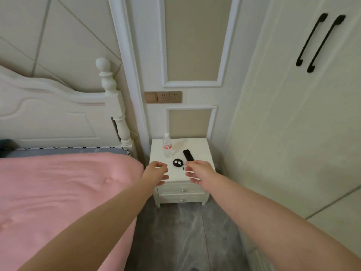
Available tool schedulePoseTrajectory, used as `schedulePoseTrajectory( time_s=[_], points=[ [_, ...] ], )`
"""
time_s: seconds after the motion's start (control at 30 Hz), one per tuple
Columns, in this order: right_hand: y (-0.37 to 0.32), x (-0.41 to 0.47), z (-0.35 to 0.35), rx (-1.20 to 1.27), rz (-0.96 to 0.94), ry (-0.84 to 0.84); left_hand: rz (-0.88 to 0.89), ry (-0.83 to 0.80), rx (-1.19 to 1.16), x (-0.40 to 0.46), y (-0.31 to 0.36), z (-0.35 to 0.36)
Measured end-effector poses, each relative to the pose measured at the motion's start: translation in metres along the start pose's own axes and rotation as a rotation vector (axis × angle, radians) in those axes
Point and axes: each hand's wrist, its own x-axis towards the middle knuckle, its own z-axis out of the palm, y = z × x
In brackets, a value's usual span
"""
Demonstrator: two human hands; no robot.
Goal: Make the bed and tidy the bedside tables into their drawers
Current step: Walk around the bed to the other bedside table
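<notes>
Glossy white-painted bedside table (197, 143), clear plastic bottle (167, 145), soft pink cloth quilt (58, 192) (slightly rumpled).

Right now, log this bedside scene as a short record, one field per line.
bedside table: white, between bed and wardrobe
drawers: two, both closed
water bottle: upright, rear left of the tabletop
remote: black, lying flat, right of the bottle
round black case: near the front edge, between the hands
left hand: open, empty, over the front left corner
right hand: open, empty, at the remote's near end
bed cover: pink, spread flat
</notes>
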Motion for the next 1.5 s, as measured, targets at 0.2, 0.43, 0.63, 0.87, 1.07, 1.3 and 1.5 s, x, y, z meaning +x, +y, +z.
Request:
schedulePoseTrajectory(
  time_s=[0.2, 0.43, 0.63, 0.87, 1.07, 1.3, 1.5],
  points=[
    [-0.05, 0.085, 0.029, -0.144, -0.034, -0.06, -0.003, 0.026, -0.008, 0.067, 0.028, -0.005],
    [-0.076, 0.175, 0.065, -0.227, 0.023, -0.052, -0.109, 0.034, -0.011, 0.166, 0.04, -0.028],
    [-0.116, 0.267, 0.097, -0.282, 0.026, 0.071, -0.118, -0.068, 0.021, 0.286, 0.06, -0.052],
    [-0.125, 0.371, 0.129, -0.143, 0.136, 0.192, -0.251, -0.167, 0.061, 0.394, 0.049, -0.05],
    [-0.078, 0.453, 0.127, -0.368, 0.237, 0.105, -0.283, -0.262, 0.04, 0.453, 0.009, -0.021],
    [-0.031, 0.523, 0.13, -0.794, 0.177, -0.053, -0.269, -0.227, 0.012, 0.504, -0.046, 0.015],
    [-0.007, 0.567, 0.135, -0.761, 0.064, -0.106, -0.283, -0.215, 0.013, 0.523, -0.093, 0.034]
  ],
)
